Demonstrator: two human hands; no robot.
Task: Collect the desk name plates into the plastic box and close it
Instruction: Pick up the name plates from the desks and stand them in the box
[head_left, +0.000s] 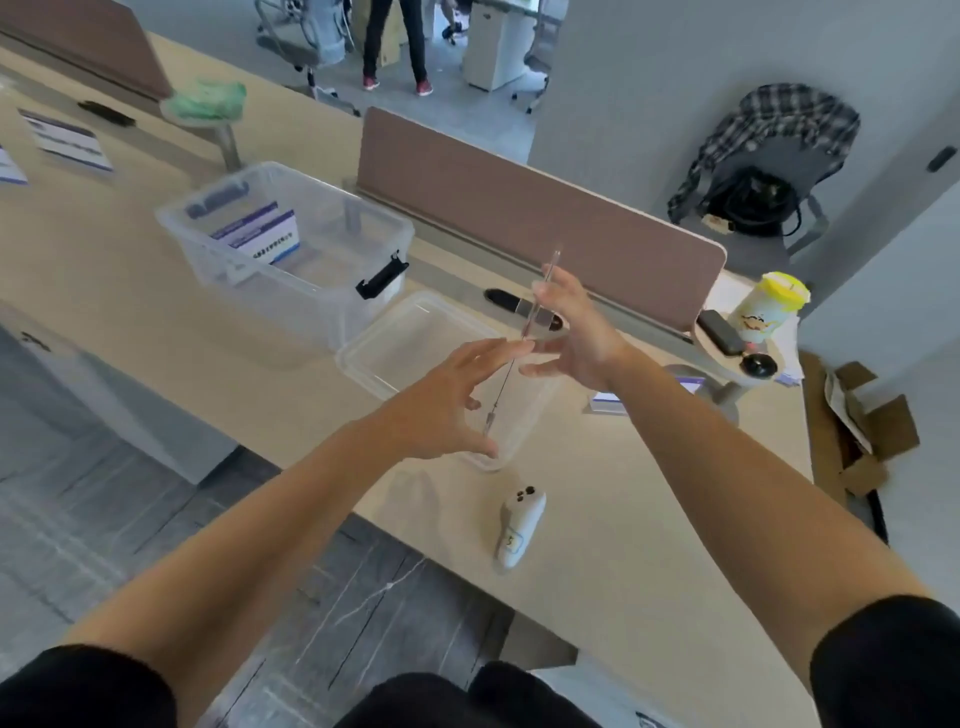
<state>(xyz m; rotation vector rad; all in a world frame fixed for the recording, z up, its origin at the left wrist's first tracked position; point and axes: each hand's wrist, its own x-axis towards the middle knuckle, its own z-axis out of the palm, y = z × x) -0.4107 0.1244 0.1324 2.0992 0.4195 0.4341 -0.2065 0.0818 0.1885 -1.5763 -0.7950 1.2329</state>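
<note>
While edge-on, name plate sits between both hands' fingers.

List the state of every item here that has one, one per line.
plastic box: open, name plates inside
lid: off, flat on the desk beside the box
black latch: unfastened
held name plate: edge-on, in the air over the lid
right hand: gripping the plate
left hand: open, fingers spread
</note>
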